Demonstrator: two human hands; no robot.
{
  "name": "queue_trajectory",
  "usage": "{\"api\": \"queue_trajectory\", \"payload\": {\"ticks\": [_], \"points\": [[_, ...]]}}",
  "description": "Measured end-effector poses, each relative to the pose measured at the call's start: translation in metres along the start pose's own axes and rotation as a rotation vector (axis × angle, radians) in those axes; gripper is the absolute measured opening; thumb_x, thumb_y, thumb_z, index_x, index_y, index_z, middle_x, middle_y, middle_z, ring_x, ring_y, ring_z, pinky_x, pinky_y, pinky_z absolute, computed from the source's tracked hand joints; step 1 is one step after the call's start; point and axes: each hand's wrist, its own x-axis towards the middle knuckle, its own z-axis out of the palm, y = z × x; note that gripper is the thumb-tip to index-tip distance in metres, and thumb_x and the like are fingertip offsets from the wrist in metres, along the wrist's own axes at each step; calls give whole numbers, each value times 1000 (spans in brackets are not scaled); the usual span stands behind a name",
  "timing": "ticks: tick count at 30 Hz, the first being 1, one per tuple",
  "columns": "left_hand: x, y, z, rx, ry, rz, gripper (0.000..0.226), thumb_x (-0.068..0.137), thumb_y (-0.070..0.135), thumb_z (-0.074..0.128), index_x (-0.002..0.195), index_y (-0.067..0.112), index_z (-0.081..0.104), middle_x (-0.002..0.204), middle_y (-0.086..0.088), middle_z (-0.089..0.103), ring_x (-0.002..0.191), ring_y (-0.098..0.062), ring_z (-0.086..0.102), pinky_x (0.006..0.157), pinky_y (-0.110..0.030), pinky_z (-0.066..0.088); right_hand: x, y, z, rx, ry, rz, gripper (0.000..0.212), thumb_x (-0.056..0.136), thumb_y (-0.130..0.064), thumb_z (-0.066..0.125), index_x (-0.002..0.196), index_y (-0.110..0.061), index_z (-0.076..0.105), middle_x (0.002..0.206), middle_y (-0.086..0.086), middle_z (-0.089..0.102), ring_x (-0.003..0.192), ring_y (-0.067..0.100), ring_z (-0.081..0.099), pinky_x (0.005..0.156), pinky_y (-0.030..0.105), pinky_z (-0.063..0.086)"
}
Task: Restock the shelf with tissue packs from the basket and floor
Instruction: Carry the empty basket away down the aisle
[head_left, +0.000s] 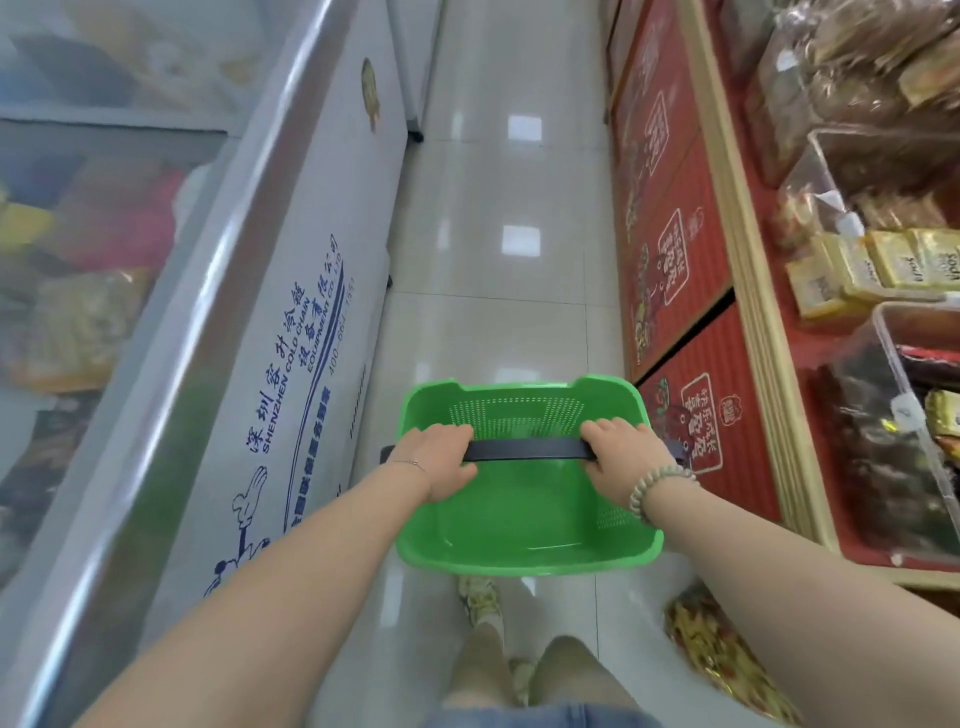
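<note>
A green plastic basket (524, 525) hangs in front of me over the aisle floor, and nothing shows inside it. Its dark handle bar (527, 450) runs across the top. My left hand (441, 460) grips the bar's left end and my right hand (626, 462) grips its right end. No tissue packs appear anywhere in view.
A white chest freezer (291, 322) with a glass lid lines the left side. On the right stands a red display stand (691, 291) with clear bins of packaged snacks (872, 265). The glossy tiled aisle floor (498, 218) runs ahead between them. My feet show below the basket.
</note>
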Motion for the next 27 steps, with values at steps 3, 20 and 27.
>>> {"api": "queue_trajectory", "payload": {"ticks": [3, 20, 27], "points": [[29, -17, -4, 21, 12, -6, 16, 95, 32, 44, 101, 18, 47, 99, -2, 58, 82, -22, 49, 70, -33, 35, 32, 3, 7, 7, -15, 16, 6, 94, -27, 41, 90, -25, 36, 89, -8, 44, 83, 14, 40, 84, 31, 38], [215, -78, 42, 12, -174, -30, 14, 98, 34, 46, 99, 20, 45, 90, 2, 53, 80, -18, 54, 74, -33, 46, 197, 58, 88, 39, -154, 8, 6, 96, -25, 38, 91, -23, 37, 90, -6, 47, 87, 16, 46, 83, 32, 37], [256, -78, 83, -27, -208, -67, 15, 98, 33, 45, 99, 18, 44, 97, -2, 55, 86, -21, 53, 78, -37, 48, 230, 78, 133, 14, -208, 13, 5, 96, -23, 39, 92, -23, 37, 89, -6, 48, 83, 15, 44, 88, 32, 39]]}}
